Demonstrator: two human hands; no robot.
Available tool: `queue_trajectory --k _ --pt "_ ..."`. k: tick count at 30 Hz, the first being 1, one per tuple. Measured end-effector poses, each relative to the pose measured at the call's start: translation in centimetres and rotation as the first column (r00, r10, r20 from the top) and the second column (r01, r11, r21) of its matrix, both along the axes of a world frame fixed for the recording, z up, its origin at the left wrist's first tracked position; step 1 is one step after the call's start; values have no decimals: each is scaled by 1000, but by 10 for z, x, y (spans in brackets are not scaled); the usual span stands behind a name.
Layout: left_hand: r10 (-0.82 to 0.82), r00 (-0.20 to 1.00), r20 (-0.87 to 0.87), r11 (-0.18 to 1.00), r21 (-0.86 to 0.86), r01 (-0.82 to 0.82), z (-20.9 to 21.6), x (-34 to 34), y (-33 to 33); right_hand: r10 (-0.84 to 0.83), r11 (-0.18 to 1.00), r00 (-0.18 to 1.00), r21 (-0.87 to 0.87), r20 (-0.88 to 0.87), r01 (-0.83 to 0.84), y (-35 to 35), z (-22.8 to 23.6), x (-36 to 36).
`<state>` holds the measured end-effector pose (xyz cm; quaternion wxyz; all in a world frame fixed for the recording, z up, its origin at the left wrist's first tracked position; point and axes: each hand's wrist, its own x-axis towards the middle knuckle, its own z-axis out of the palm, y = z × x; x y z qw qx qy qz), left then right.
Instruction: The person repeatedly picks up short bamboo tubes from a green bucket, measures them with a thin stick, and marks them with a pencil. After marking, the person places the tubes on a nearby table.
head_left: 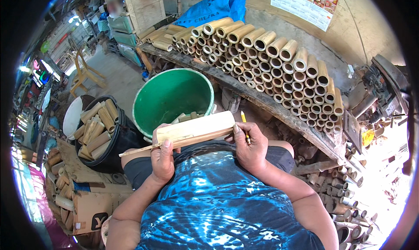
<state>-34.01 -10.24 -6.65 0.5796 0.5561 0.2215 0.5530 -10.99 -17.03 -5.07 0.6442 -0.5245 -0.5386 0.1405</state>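
A pale bamboo tube (196,126) lies crosswise over my lap, held at both ends. Along its near side runs a thin flat bamboo strip (135,151), its tip sticking out to the left. My left hand (163,162) is closed around the left end, thumb pressed on the strip, its other fingers mostly hidden beneath. With thumb and fingers my right hand (252,147) pinches the right end. A yellow pencil (244,118) also stands between the right hand's fingers, point upward.
Beyond my knees stands a green tub (163,95) with some bamboo pieces in the bottom. To its left is a black bucket (124,143) of cut bamboo. Stacked bamboo tubes (266,53) fill a low wooden bench (262,103). A cardboard box (96,206) sits at lower left.
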Motion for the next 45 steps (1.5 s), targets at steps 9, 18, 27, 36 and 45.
queue_trajectory --k 9,18,27,36,45 --pt "24 1000 13 999 -25 -24 -8 2 -2 -41 999 997 -16 66 42 0 -3 -3" --pt "-2 1000 25 999 -35 3 -11 -1 0 -36 999 998 -17 54 37 0 0 -4" --pt "3 999 42 998 -56 -1 -10 0 -2 23 999 999 -43 -23 -24 -2 3 -6" --pt "-47 998 45 986 -157 53 -14 -13 -2 121 987 966 -72 -229 -141 -15 23 16" --pt "-156 983 -93 969 -206 134 -16 -16 -7 328 870 885 -259 -332 -420 -15 43 24"
